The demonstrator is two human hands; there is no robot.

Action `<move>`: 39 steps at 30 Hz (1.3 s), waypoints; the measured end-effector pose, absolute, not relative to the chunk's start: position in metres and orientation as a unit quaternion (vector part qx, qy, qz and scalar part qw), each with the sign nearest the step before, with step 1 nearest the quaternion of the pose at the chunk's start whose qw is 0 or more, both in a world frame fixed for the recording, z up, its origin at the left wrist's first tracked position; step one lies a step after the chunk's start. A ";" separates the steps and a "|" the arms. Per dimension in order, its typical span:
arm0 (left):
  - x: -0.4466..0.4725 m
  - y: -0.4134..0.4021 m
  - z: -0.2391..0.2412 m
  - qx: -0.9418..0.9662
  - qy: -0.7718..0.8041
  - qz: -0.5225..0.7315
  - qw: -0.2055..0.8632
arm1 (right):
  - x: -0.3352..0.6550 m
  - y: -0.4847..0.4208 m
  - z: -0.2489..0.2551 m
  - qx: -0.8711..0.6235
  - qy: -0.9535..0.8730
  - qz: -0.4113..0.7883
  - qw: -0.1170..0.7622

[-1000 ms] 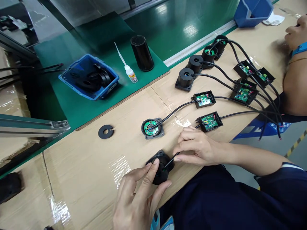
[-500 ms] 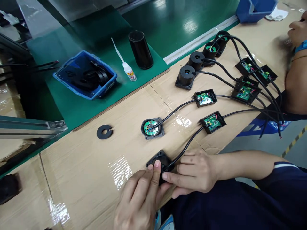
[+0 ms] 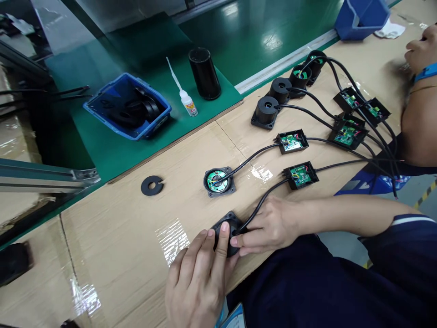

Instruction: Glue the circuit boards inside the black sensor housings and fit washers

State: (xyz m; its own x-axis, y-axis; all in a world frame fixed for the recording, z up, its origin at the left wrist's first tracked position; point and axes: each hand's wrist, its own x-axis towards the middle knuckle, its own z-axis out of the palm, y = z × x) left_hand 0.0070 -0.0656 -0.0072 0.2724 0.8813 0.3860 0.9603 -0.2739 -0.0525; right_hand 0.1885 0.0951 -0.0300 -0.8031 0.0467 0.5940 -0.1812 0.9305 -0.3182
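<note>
A black square-based housing (image 3: pixel 226 225) lies at the near edge of the cardboard-covered bench (image 3: pixel 119 241). My left hand (image 3: pixel 201 278) presses its fingertips down on the top of the housing. My right hand (image 3: pixel 269 225) grips the same housing from the right, where its black cable (image 3: pixel 264 198) leaves. That cable runs to an open black box with a green circuit board (image 3: pixel 300 175). Just beyond lies a second housing (image 3: pixel 219 181), open, showing a round green board. A flat black ring (image 3: pixel 152 185) lies loose to the left.
A blue bin (image 3: pixel 128 107) of black parts, a glue bottle (image 3: pixel 187 101) and a black cylinder (image 3: pixel 205 74) stand on the green mat. Several more cabled housings (image 3: pixel 266 111) and open board boxes (image 3: pixel 346 132) line the bench. Another person's arm (image 3: pixel 418 123) is at the right.
My right hand came off the cable near the board box and closed on the housing's right side. My left fingers flattened onto its top.
</note>
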 end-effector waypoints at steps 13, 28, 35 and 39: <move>0.015 -0.065 -0.009 -0.764 -0.605 -0.179 0.137 | 0.192 0.103 -0.026 0.056 -0.950 0.155 0.264; -0.059 -0.031 -0.015 -0.669 -0.705 -0.234 0.017 | 0.197 0.103 0.019 0.090 -0.986 0.135 0.043; -0.148 0.019 -0.031 -0.666 -0.728 -0.152 -0.050 | 0.195 0.106 0.019 0.091 -0.981 0.167 0.028; -0.118 0.022 -0.025 -0.634 -0.726 -0.250 -0.093 | 0.194 0.106 0.020 0.086 -0.982 0.166 0.031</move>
State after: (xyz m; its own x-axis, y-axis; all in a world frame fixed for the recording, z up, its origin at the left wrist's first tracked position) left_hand -0.1179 0.0216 -0.0252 -0.1795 0.9668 0.1817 0.8742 0.0721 0.4802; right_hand 0.1938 0.1065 0.0195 -0.9833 -0.1582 0.0901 -0.1790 0.9303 -0.3202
